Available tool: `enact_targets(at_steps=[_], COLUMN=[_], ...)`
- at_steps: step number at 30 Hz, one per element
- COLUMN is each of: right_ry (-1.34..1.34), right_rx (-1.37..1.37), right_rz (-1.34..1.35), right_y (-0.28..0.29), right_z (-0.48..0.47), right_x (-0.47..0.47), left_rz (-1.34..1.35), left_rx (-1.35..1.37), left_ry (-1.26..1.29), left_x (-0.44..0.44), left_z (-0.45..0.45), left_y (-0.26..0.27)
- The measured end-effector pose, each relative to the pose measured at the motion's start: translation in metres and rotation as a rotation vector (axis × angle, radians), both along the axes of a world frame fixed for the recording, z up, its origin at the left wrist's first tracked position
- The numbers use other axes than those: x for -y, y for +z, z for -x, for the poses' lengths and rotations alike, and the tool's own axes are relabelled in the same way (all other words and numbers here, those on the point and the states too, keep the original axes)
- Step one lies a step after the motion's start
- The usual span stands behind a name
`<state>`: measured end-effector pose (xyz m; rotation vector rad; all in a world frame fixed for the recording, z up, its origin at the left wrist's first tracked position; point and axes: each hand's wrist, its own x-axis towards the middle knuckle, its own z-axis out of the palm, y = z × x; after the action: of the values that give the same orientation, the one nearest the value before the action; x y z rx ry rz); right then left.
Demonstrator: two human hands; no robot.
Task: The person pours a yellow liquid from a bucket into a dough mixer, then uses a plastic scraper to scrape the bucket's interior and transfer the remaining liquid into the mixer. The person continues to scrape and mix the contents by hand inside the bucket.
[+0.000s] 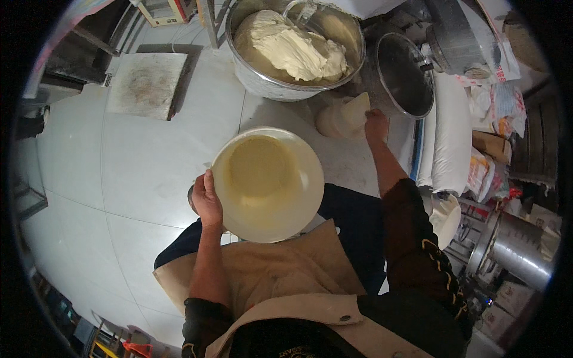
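Note:
My left hand (208, 199) grips the left rim of a wide, pale plastic bowl (311, 192), which is over my lap. A yellowish-tan layer (262, 165) covers the bowl's bottom; whether it is liquid or residue is unclear. Off to the right, my right hand (377, 125) is closed on the handle side of a pale plastic jug (342, 117). The jug is close to the floor; whether it touches is hard to tell. Beyond both, a large steel mixer bowl (280, 91) holds a big mass of pale dough (295, 49) beside a curved metal hook (306, 13).
A round metal guard (405, 76) stands right of the mixer bowl. White sacks (450, 138) and plastic packages line the right side, with a steel cylinder (521, 246) nearer me. A square, stained board (147, 85) lies on the tiled floor (147, 161) to the left.

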<state>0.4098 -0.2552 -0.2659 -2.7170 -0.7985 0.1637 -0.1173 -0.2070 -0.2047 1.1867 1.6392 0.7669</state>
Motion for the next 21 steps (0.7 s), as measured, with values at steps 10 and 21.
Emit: enact_targets(at_steps=[10,21], right_ry=[0.234,0.405], right_rx=[0.009,0.186], right_rz=[0.797,0.530], right_y=[-0.124,-0.128], right_z=[0.016,-0.047], right_x=[-0.027,-0.007], left_rz=[0.041,0.101], left_rx=[0.022,0.052], left_ry=[0.009,-0.018], left_x=[-0.002,-0.006], left_z=[-0.003,-0.009], left_y=[-0.002,0.005])
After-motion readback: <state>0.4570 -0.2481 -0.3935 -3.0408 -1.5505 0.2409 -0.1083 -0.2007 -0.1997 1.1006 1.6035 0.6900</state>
